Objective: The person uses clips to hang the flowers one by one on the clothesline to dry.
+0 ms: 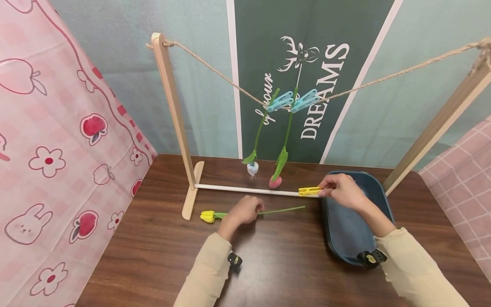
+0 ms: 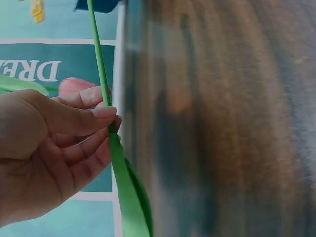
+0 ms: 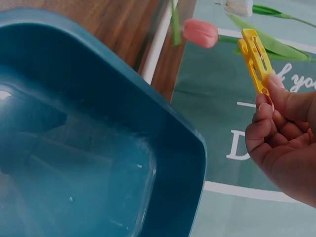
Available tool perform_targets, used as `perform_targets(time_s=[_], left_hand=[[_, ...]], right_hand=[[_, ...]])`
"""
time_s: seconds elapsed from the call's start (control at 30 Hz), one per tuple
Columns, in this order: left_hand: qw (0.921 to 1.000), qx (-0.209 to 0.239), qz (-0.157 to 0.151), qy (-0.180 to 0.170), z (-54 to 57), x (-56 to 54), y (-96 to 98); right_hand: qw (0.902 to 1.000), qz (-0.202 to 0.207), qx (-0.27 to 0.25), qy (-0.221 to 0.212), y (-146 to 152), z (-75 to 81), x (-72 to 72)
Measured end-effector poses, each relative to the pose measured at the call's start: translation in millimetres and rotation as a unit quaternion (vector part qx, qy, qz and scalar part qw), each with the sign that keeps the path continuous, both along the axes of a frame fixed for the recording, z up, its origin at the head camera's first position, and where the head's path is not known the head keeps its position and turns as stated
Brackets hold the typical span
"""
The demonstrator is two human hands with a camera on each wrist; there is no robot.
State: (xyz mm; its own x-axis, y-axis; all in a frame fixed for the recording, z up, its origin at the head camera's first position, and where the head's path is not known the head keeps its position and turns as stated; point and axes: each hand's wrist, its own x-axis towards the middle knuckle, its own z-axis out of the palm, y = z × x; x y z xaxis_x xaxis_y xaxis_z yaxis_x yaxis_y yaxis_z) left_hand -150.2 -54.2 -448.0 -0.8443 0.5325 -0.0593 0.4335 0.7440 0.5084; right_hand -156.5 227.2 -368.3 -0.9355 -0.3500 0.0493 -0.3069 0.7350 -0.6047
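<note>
My left hand (image 1: 244, 212) pinches the green stem (image 2: 102, 69) of a yellow tulip (image 1: 207, 216) between thumb and fingers, low over the table, its bloom pointing left. Over the left part of the blue basin, my right hand (image 1: 344, 192) holds a yellow clothespin (image 1: 309, 191) by one end; its other end points left. Two more flowers hang bloom-down from a rope, each by a light blue clothespin: a white tulip (image 1: 252, 169) on the left and a pink tulip (image 1: 275, 182) beside it. In the right wrist view the clothespin (image 3: 256, 60) overlaps the pink tulip's leaf.
A rope (image 1: 215, 70) sags between two wooden posts, the left post (image 1: 174, 111) and the right post (image 1: 441, 123). A white rod (image 1: 245, 189) runs low across the stand. The blue basin (image 1: 329, 230) stands on the brown table (image 1: 153, 251) at right. Patterned cloth hangs around it.
</note>
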Motion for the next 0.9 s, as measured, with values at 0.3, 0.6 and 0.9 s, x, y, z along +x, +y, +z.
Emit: perform_targets(time_s=[0.3,0.6,0.9], left_hand=[[0.9996,0.02,-0.01,0.019,21.5,-3.4,-7.7],[0.9959,0.078,-0.017,0.044,40.9,-1.0,-10.3],[0.9909,0.123,0.015,0.052,47.5,-2.6,-9.6]], right_hand=[[0.9999,-0.007,-0.003,-0.009,11,0.9,0.2],[0.9999,-0.006,-0.002,-0.011,17,-5.0,1.6],[0.9998,-0.005,-0.001,-0.018,21,-10.1,2.8]])
